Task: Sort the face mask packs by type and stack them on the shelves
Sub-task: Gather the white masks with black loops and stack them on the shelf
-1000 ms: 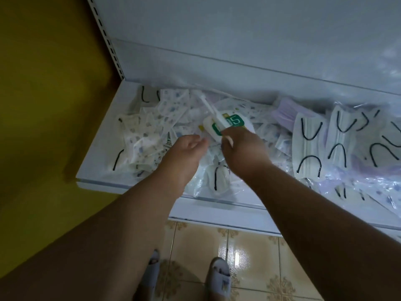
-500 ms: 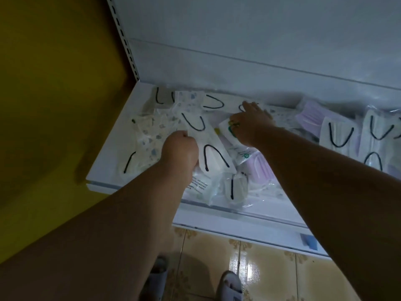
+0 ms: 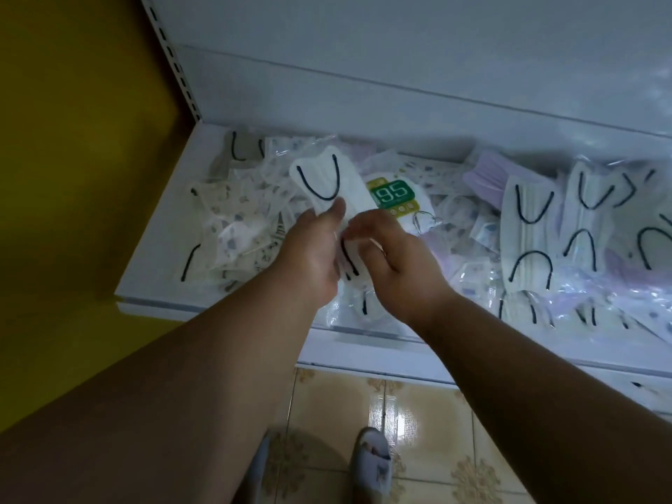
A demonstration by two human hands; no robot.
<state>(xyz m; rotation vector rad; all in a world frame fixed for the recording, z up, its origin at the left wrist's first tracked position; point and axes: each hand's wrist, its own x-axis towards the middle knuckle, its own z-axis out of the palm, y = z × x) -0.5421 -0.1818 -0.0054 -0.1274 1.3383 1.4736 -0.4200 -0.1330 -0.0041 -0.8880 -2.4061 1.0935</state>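
A white shelf (image 3: 152,263) holds a loose heap of face mask packs. My left hand (image 3: 312,256) grips a white mask pack with black ear loops (image 3: 327,180), lifted above the heap. My right hand (image 3: 396,263) pinches the lower end of the same pack, close beside the left hand. Just behind the held pack lies a pack with a green "95" label (image 3: 394,194). Patterned packs (image 3: 240,220) fill the shelf's left part. White packs with black loops (image 3: 527,234) and a purple pack (image 3: 489,176) lie to the right.
A yellow wall (image 3: 72,176) stands to the left of the shelf's slotted upright (image 3: 174,63). The white back panel (image 3: 400,67) rises behind the heap. Below the shelf edge are beige floor tiles (image 3: 418,431) and my slippered feet (image 3: 371,463).
My right hand has drawn back from the rear of the heap and joined the left hand on the white pack, which now sits higher above the heap. The green-labelled pack lies uncovered.
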